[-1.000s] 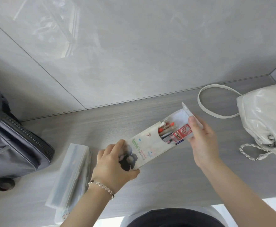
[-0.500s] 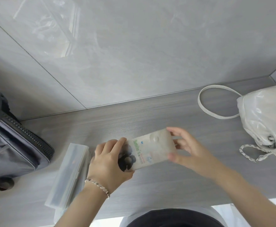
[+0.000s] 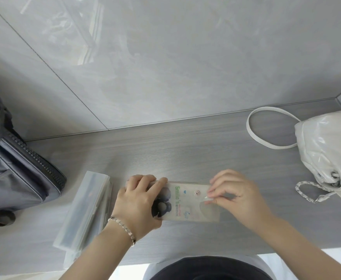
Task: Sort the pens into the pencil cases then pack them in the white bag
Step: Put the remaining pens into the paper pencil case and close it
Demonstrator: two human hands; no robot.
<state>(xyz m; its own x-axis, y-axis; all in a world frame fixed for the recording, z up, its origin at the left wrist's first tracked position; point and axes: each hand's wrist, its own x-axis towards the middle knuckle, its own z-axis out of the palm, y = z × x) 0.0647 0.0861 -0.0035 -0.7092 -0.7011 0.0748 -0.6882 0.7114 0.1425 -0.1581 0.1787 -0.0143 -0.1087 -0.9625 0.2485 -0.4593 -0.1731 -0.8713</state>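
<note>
A translucent pencil case (image 3: 187, 205) printed with "Smile" and a dark cartoon figure lies flat on the grey wooden table, its flap folded over near a round snap. My left hand (image 3: 139, 205) grips its left end, fingers curled over the top edge. My right hand (image 3: 234, 197) pinches the flap at the case's right end with thumb and fingertips. No pens show through the case. The white bag (image 3: 327, 152) sits at the far right, with its strap looped on the table.
Two clear plastic pencil cases (image 3: 84, 215) lie stacked to the left of my left hand. A grey zipped bag (image 3: 14, 170) fills the left edge. The bag's chain strap (image 3: 311, 190) lies right of my right hand. A tiled wall stands behind.
The open case, with pens showing at its mouth, was closed by my right hand and lowered flat onto the table. My right hand moved from the open flap to pinching it shut.
</note>
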